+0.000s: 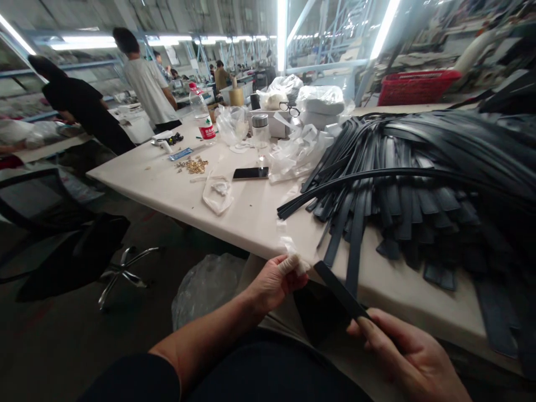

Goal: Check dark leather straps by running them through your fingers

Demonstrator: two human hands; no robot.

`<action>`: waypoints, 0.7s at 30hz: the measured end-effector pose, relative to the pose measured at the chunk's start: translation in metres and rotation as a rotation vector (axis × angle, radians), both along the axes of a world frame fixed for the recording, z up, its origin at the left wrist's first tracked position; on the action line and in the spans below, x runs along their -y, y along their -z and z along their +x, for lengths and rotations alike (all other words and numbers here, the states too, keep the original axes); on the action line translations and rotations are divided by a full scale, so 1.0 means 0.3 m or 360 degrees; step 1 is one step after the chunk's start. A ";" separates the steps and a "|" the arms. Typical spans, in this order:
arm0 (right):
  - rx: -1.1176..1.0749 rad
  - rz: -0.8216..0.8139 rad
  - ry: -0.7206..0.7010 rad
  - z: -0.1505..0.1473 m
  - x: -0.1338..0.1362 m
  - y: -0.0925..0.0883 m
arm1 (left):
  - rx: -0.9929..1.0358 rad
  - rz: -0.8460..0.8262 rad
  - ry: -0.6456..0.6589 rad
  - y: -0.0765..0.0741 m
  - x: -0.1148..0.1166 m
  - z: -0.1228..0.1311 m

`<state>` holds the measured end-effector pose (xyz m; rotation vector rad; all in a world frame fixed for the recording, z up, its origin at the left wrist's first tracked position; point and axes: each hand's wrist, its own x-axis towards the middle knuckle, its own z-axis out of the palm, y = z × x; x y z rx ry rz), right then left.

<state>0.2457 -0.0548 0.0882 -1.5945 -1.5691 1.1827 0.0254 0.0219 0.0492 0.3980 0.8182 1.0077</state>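
Black strap [340, 290] in the right hand [408, 346]'s grip, five o'clock in view! Left hand [274, 283] at six, pinching a white filmy scrap [302, 264] just off the strap's end; heaped straps [393, 195] at three, red basket [419, 87] at two.

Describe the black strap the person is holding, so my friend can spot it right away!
Find the cream table with a big heap of black straps on its right. At its near edge, the person's right hand grips one flat black strap. Unlike its heaped neighbours, this one is held, its free end pointing toward the left hand.
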 end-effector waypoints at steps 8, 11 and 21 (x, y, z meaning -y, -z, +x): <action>0.0238 0.0132 -0.0339 0.028 0.049 0.031 | 0.0071 0.0024 0.0035 -0.017 -0.006 0.050; 0.0242 0.0105 -0.0334 0.029 0.047 0.046 | 0.0074 0.0018 0.0018 -0.018 0.000 0.052; 0.0216 0.0169 -0.0182 0.003 0.018 0.070 | 0.0019 -0.0033 0.0120 0.019 0.026 0.069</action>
